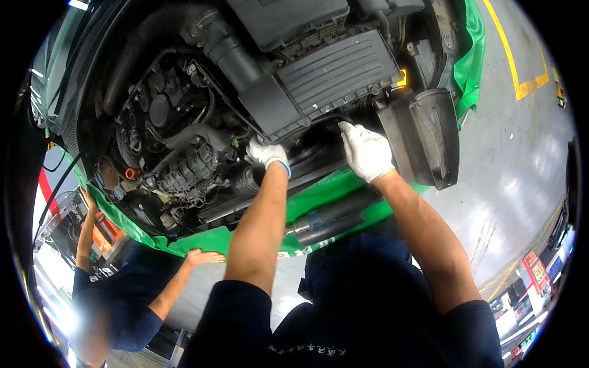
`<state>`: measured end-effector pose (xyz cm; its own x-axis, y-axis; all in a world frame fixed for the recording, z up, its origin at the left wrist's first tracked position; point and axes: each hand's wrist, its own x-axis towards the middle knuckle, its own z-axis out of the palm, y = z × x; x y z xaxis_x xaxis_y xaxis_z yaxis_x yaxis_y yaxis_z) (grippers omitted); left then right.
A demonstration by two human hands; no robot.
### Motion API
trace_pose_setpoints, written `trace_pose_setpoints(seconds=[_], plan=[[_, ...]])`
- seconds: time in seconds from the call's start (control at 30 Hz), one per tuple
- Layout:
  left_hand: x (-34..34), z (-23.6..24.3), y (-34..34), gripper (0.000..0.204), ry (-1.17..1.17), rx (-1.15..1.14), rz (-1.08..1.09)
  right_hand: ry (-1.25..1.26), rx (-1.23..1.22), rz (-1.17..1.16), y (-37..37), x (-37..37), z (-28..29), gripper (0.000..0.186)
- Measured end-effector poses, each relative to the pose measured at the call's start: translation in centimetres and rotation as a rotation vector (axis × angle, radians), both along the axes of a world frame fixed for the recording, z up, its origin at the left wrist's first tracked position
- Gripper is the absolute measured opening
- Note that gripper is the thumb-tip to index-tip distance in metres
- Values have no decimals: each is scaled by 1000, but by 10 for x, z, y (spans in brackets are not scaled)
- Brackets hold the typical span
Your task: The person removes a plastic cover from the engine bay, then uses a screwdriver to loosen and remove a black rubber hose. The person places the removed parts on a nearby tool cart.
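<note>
Both my hands wear white gloves and reach into a car's engine bay. My left hand [267, 153] is at the lower corner of the black ribbed air filter housing [337, 70], its fingers curled and partly hidden beside the engine. A round black hose opening [246, 178] sits just below it. At the housing's front edge, my right hand [366, 150] has its fingers bent together by a dark gap; what they grip is hidden. To the right of that hand stands a black plastic air duct [432, 138].
A green fender cover [469, 61] drapes the car's front edge, with a thick black pipe [334, 218] lying on it. The engine [184, 153] fills the left. At lower left, a co-worker's hand [205, 257] rests on the cover. Yellow lines [503, 43] mark the grey floor.
</note>
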<state>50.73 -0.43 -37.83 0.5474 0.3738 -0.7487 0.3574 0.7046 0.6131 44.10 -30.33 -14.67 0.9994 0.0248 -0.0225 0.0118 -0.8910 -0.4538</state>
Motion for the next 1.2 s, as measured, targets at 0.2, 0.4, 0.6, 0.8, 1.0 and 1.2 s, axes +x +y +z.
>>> trace_pose_setpoints(seconds=[0.2, 0.4, 0.6, 0.8, 1.0, 1.2], plan=[[-11, 34, -31, 37, -128, 159, 36, -16, 6, 13, -1, -1, -3, 28], [-20, 145, -138, 81, 838, 1004, -955, -11, -14, -7, -1, -1, 1, 26], [32, 274, -85, 41, 303, 1175, -1666, -22, 1, 2, -2, -3, -4, 25], [64, 264, -40, 49, 264, 1221, -1785, 11, 23, -10, -2, -2, -8, 26], [89, 193, 23, 100, 406, 943, -2241, 12, 23, 2, -4, -1, -2, 26], [98, 137, 6, 125, 595, 660, -2408, -69, -6, 22, -4, -2, -10, 26]])
